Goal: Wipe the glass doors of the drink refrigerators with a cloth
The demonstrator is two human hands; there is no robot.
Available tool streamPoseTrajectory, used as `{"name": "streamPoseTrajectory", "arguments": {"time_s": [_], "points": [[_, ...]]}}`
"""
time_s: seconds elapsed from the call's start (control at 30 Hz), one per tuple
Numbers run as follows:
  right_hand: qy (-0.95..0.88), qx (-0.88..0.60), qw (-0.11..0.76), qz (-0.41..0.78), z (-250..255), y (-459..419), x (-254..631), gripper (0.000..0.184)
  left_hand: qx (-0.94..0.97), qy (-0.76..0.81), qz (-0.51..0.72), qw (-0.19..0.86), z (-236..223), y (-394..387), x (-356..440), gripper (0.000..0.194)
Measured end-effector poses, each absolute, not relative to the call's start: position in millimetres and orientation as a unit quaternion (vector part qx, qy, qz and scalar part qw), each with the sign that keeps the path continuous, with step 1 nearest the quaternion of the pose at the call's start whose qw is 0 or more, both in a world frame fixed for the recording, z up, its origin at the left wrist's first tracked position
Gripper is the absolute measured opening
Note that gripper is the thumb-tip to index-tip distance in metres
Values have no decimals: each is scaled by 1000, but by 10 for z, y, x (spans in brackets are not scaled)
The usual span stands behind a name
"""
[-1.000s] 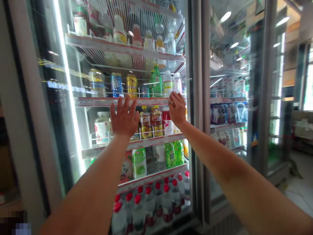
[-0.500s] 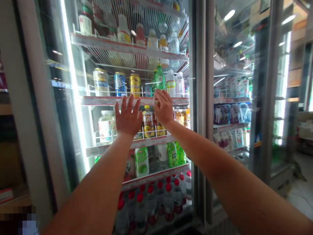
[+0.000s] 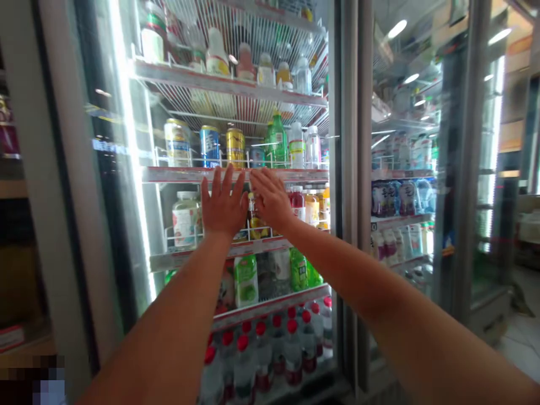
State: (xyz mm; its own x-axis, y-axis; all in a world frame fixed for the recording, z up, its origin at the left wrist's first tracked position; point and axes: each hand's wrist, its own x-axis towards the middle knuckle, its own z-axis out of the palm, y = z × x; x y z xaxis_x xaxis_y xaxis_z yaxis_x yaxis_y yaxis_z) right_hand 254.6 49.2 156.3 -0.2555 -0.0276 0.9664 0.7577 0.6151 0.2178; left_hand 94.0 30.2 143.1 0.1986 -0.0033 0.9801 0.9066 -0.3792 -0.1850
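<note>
My left hand (image 3: 224, 202) lies flat with its fingers spread, palm toward the glass door of a lit drinks cooler. It appears to rest on the glass, in front of a shelf edge (image 3: 172, 175). Close by on the right, my right hand (image 3: 272, 199) bends toward the glass with its fingers together, pointing up and left. Its palm side is hidden, so whatever lies under the fingers cannot be made out. Behind the hands are a gold can (image 3: 235, 147), a blue can (image 3: 210, 147), green bottles (image 3: 278, 140) and a bottle with a brown drink (image 3: 255, 219).
A metal door frame (image 3: 351, 169) runs down the right side, beside another glass-fronted cooler with packaged drinks (image 3: 407, 197). A light strip (image 3: 130, 135) lines the left edge. Red-capped bottles (image 3: 262, 354) stand at the bottom. Lights reflect in the glass.
My right hand has moved left and slightly down, closer to my left hand. A small pale thing under its curled fingers is now out of sight. My left hand stays against the glass.
</note>
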Motion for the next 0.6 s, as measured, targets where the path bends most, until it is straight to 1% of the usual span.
{"name": "streamPoseTrajectory", "arguments": {"time_s": [0.07, 0.1, 0.13, 0.23, 0.3, 0.37, 0.47, 0.5, 0.53, 0.6], "points": [[-740, -235, 502, -381, 1478, 476, 2572, 53, -644, -350, -532, 424, 1433, 306, 940, 53], [-743, -230, 496, -387, 1484, 480, 2604, 52, -644, -346, -536, 422, 1434, 310, 938, 53], [-734, -233, 506, -388, 1516, 492, 2647, 51, -644, -343, -538, 422, 1433, 315, 936, 53], [-674, -268, 575, -378, 1640, 544, 2792, 49, -641, -341, -532, 436, 1432, 330, 927, 55], [-651, -282, 596, -377, 1627, 560, 2866, 50, -640, -341, -529, 440, 1431, 338, 923, 55], [-676, -265, 564, -393, 1531, 548, 2923, 51, -640, -339, -529, 441, 1431, 348, 920, 55], [-745, -213, 465, -427, 1413, 517, 3028, 52, -638, -334, -531, 445, 1431, 369, 918, 54], [-757, -205, 445, -432, 1409, 515, 3074, 51, -638, -336, -531, 446, 1431, 376, 917, 54], [-758, -206, 443, -432, 1420, 521, 3123, 51, -638, -336, -531, 446, 1431, 381, 917, 54], [-729, -233, 487, -421, 1445, 554, 3219, 50, -638, -340, -527, 446, 1430, 384, 918, 54]]}}
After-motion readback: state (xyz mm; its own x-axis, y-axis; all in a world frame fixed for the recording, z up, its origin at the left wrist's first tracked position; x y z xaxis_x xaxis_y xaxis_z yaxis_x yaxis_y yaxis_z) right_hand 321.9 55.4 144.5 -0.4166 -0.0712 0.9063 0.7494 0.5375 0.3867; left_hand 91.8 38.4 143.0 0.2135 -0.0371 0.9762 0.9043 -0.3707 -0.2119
